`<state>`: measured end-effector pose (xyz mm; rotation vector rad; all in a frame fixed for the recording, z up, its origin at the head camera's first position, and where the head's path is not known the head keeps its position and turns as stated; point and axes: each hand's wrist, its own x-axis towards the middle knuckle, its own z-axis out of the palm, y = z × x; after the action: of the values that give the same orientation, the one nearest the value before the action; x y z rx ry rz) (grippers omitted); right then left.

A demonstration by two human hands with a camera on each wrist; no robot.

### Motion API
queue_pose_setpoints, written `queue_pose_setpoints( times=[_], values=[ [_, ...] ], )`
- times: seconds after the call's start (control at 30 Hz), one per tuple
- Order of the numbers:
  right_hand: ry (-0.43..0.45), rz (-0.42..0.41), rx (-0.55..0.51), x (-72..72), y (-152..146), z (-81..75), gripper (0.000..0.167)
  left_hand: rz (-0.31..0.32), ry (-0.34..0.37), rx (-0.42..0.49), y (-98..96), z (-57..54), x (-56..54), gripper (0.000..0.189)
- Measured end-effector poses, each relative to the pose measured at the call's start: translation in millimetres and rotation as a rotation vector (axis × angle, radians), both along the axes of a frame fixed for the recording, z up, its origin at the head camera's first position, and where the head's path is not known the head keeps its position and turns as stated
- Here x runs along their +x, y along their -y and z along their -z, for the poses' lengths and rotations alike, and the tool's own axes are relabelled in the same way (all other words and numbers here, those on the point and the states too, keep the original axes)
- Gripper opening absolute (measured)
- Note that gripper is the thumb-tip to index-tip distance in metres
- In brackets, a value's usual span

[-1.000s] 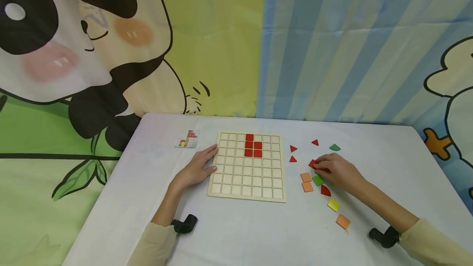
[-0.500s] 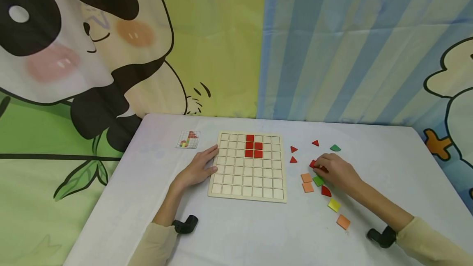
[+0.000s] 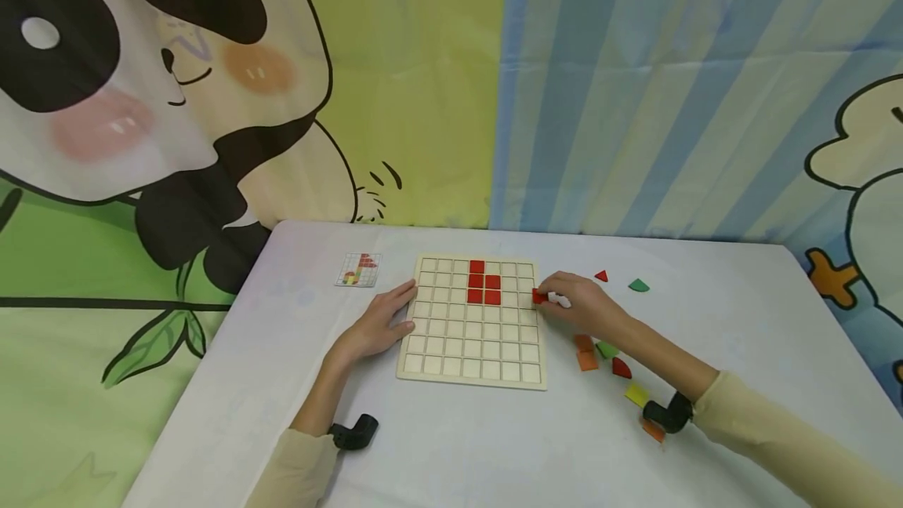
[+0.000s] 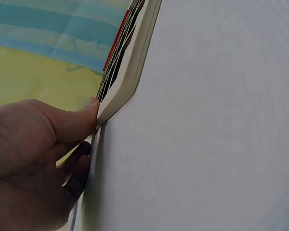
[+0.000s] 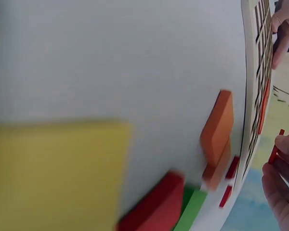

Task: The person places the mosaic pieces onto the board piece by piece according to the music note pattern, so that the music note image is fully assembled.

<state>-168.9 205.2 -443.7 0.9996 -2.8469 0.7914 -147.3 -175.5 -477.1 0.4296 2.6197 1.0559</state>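
A pale wooden grid board [image 3: 471, 343] lies flat on the table, with several red square tiles [image 3: 476, 281] set in its upper cells. My left hand [image 3: 374, 321] rests against the board's left edge, thumb and fingertips touching it with the fingers relaxed. In the left wrist view the left thumb [image 4: 74, 124] presses at the board's corner. My right hand [image 3: 582, 306] pinches a red square tile [image 3: 538, 296] between thumb and fingers, over the board's right edge. The right wrist view shows that tile [image 5: 275, 148] edge-on and raised.
Right of the board lie orange tiles [image 3: 587, 361], a green tile [image 3: 607, 350], a red quarter-round [image 3: 621, 368], a yellow tile [image 3: 636, 393], a red triangle [image 3: 601, 276] and a green quarter-round [image 3: 639, 285]. A printed pattern card [image 3: 358, 270] lies at the board's upper left.
My right hand has moved left from the loose pieces to the board's right edge, carrying the red square tile and covering the two nearby red triangles. My left hand has stayed put.
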Motion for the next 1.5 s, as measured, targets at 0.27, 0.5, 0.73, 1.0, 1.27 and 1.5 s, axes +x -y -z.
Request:
queue_pose_setpoints(
  times=[0.27,0.5,0.73,1.0,1.27,1.5],
  values=[
    [-0.063,-0.107,0.094,-19.6,33,13.0,0.017,0.008,-0.014,-0.006,0.2,1.3,-0.3,0.065],
    [-0.067,-0.13,0.121,-23.6,42,17.1,0.015,0.015,-0.027,-0.01,1.1,0.0,0.4,0.065],
    [-0.076,-0.133,0.125,-22.5,43,19.3,0.014,0.013,-0.023,-0.011,1.3,-1.2,1.1,0.065],
    [-0.068,-0.125,0.104,-23.3,46,19.7,0.015,-0.008,-0.002,-0.004,0.9,-1.0,0.7,0.066],
    [-0.05,-0.091,0.114,-18.6,39,7.6,0.02,-0.007,-0.002,0.002,0.5,-1.2,0.5,0.066],
    [-0.017,0.017,0.142,-8.9,1,-8.9,0.023,-0.002,-0.005,0.002,0.3,-0.6,-0.1,0.066]
  ],
)
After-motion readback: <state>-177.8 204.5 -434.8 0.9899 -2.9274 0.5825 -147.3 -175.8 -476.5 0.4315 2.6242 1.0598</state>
